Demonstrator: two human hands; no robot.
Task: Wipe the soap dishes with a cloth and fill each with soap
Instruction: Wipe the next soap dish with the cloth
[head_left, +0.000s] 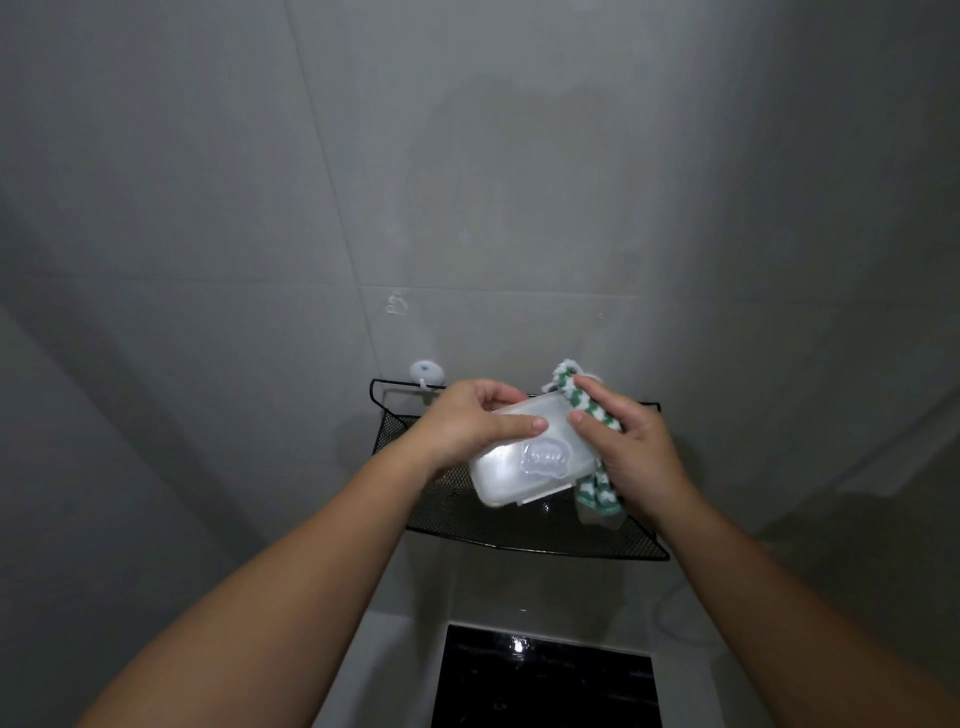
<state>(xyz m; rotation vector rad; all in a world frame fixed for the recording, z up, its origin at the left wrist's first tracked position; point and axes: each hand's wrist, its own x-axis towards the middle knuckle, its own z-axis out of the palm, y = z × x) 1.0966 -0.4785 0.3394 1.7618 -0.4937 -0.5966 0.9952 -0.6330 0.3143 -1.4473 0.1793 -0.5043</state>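
A lidded translucent soap dish (530, 462) is held above the black mesh shelf (519, 530), gripped by the left hand (467, 423), thumb on the lid and fingers curled over the far edge. A green-and-white cloth (592, 410) is clutched in the right hand (636, 457) beside it. The dish is judged light, rigid and slippery; its edges are best gripped.

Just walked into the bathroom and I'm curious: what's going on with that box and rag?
A person is cleaning a soap dish. The left hand grips the translucent white lidded dish above a black mesh shelf on the grey tiled wall. The right hand holds a green-and-white cloth against the dish's right end. The lid looks closed, and whether there is soap inside cannot be seen.
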